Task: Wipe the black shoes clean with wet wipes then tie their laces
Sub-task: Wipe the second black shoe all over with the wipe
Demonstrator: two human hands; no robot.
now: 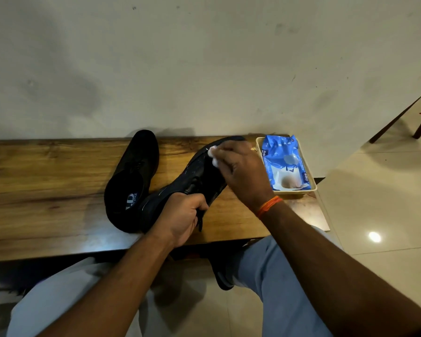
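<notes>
Two black shoes are on a wooden bench (46, 178). One shoe (131, 176) lies flat at the left, its opening toward me. The other shoe (192, 176) is tilted up on its side, toe pointing away. My left hand (180, 217) grips it at the heel end, and a loose lace hangs below my fingers. My right hand (238, 171) holds a bunched white wet wipe (213, 153) and presses it against the front part of the tilted shoe. Most of the wipe is hidden under my fingers.
A blue wet wipes pack (284, 161) lies in a cream tray (259, 142) at the bench's right end. A pale wall stands right behind the bench. Dark chair legs (399, 117) stand on the tiled floor at far right. My knees sit below the bench edge.
</notes>
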